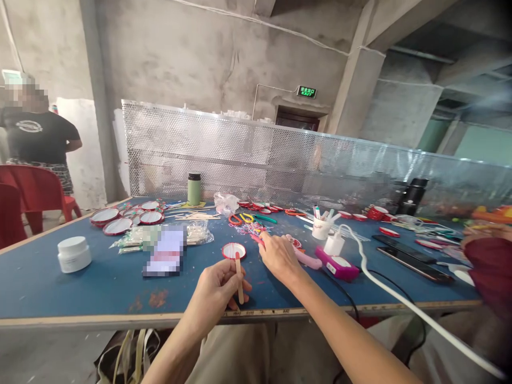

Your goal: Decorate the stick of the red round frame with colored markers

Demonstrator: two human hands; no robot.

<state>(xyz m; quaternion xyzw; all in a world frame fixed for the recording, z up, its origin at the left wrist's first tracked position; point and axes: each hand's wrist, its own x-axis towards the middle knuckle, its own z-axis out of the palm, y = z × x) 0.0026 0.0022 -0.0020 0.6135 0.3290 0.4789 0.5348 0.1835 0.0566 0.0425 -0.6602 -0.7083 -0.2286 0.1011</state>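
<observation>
Table [48,288] is carrying the work: red-rimmed discs [120,217], a white jar [74,254], a green bottle [194,188]. Left hand [218,290] is pinching a stick [239,277] upright, its top end touching a small disc [234,250], apparently aligning them. Right hand [278,256] is resting loosely curled beside a pink tool [306,260], within easy reach.
</observation>
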